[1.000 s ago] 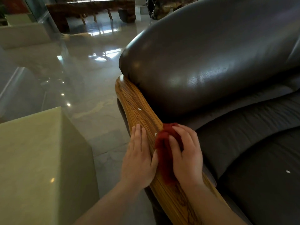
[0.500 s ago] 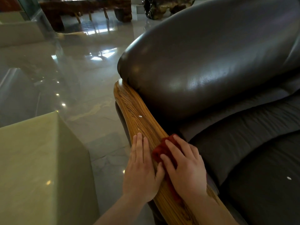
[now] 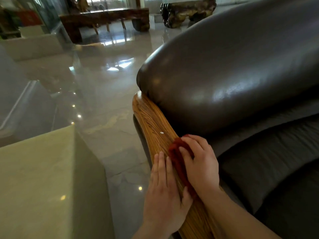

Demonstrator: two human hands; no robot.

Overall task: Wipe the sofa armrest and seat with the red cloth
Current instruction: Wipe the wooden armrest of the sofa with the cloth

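Observation:
A wooden armrest (image 3: pixel 151 118) with strong grain curves along the left side of a dark leather sofa. My right hand (image 3: pixel 202 168) presses the red cloth (image 3: pixel 177 157) onto the armrest's top, fingers spread over it. My left hand (image 3: pixel 164 194) lies flat on the armrest's outer edge just left of the cloth, holding nothing. A small white speck (image 3: pixel 161 133) sits on the wood just beyond the cloth. The dark seat cushion (image 3: pixel 276 161) lies to the right, and the rounded back cushion (image 3: pixel 224 75) bulges above the armrest.
A pale green stone block (image 3: pixel 43 187) stands at the lower left, close to the armrest. Glossy grey floor (image 3: pixel 103 83) stretches beyond. A dark wooden table (image 3: pixel 103 19) and a gnarled wooden bench (image 3: pixel 188 11) stand at the far end.
My right hand has slid the red cloth a little farther up the armrest toward the white speck. My left hand stays flat beside it. The view has tilted up, showing more of the room.

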